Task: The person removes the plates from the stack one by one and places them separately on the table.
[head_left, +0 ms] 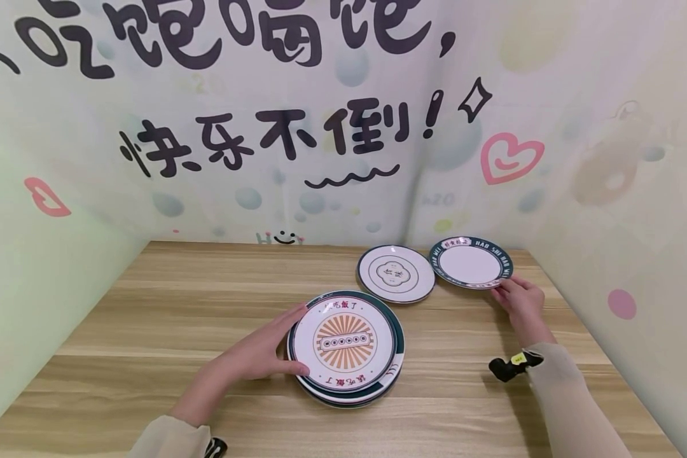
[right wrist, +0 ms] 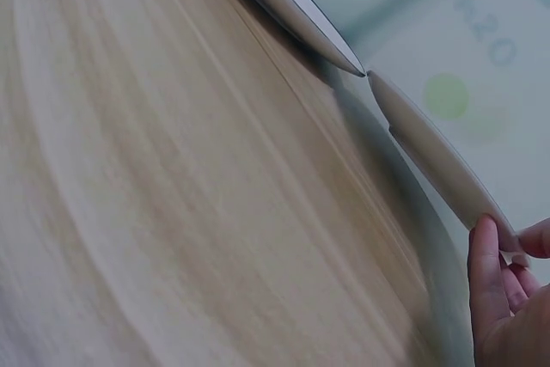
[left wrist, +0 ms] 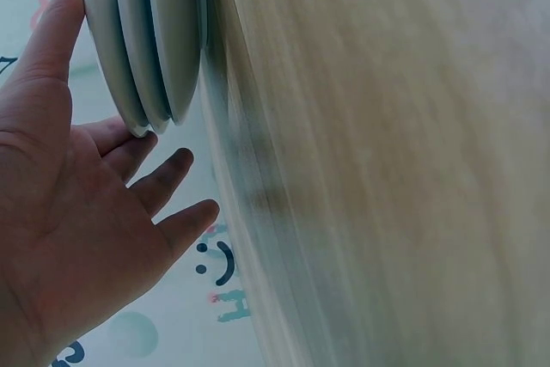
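Observation:
Several round plates are stacked on the wooden table; the top plate (head_left: 343, 340) is white with an orange sunburst. My left hand (head_left: 252, 356) rests at the stack's left side, thumb and forefinger spread along the rim. In the left wrist view, the left hand (left wrist: 86, 212) has its other fingers off the stack (left wrist: 142, 49). My right hand (head_left: 523, 305) pinches the near right rim of a white plate with a dark green lettered border (head_left: 472, 264). In the right wrist view, the underside of this plate (right wrist: 438, 161) shows, tilted, between the thumb and fingers (right wrist: 487, 251).
A smaller white plate (head_left: 397, 273) with a thin dark rim and a central emblem lies by the back edge, close beside the held plate. Behind the table (head_left: 177, 318) stands a printed wall (head_left: 298, 210), with side walls left and right.

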Demonstrator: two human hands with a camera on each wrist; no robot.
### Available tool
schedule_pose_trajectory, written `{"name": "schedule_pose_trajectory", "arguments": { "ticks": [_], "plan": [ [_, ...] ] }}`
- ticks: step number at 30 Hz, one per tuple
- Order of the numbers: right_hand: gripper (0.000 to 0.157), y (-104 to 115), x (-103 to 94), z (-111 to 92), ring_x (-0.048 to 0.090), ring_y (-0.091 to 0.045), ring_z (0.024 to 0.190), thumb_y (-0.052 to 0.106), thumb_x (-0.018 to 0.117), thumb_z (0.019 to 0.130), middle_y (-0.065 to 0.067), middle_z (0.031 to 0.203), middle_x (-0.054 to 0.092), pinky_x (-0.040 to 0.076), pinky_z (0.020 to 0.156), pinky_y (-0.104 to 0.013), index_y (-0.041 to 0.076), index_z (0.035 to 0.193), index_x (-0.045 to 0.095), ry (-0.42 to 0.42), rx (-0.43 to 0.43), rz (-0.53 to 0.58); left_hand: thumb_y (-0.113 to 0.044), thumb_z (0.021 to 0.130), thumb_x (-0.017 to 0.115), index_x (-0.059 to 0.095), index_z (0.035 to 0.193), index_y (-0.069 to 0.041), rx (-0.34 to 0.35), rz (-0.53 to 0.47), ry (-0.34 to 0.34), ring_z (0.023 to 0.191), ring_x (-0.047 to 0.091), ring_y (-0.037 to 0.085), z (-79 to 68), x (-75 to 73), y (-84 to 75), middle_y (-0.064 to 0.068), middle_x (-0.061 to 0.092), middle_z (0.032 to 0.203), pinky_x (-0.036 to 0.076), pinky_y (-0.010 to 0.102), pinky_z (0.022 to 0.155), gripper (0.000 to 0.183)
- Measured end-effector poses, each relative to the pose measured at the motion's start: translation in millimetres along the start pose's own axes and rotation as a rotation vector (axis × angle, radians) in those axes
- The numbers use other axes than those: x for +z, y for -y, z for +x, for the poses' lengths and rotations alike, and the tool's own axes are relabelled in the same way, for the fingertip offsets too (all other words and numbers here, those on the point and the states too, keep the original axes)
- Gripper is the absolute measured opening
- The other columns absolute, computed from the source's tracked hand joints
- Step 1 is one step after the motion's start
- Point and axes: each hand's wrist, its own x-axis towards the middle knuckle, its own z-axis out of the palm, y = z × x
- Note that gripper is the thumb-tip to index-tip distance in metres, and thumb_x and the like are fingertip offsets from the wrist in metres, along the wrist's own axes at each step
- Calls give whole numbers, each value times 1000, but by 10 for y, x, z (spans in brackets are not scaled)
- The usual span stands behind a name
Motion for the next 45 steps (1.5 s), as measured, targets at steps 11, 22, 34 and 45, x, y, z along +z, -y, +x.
{"name": "schedule_pose_trajectory", "arguments": {
  "ticks": [11, 22, 34, 45],
  "plan": [
    [21, -19, -33, 8, 69, -5, 65, -2, 55, 96, 3, 69, 64, 61, 69, -21, 7, 114, 49, -1, 17, 8, -58, 74, 81, 25, 159, -14, -3, -6, -2, 152, 26, 36, -1, 8, 3, 9, 22, 167, 28, 56, 121, 111],
    [21, 23, -156, 9, 70, -6, 70, -1, 50, 99, 2, 71, 68, 61, 77, -22, 6, 118, 48, 138, 99, -77, -58, 75, 80, 24, 159, -13, 3, -5, 0, 151, 27, 37, -9, -9, -13, 11, 22, 167, 29, 56, 121, 111],
    [49, 55, -262, -32, 70, -3, 74, 5, 47, 102, 8, 74, 69, 59, 85, -21, -4, 148, 32, 228, 72, -255, -56, 76, 81, 25, 159, -11, 12, -11, 3, 151, 26, 39, -9, -21, -32, 14, 23, 166, 28, 58, 121, 110],
    [11, 49, -344, -26, 72, -5, 73, 2, 48, 101, 4, 73, 72, 61, 79, -22, 3, 108, 55, 276, 57, -238, -58, 75, 80, 24, 159, -11, 12, -2, 5, 151, 26, 38, -7, -18, -24, 13, 22, 166, 29, 57, 121, 111]
  ]
}}
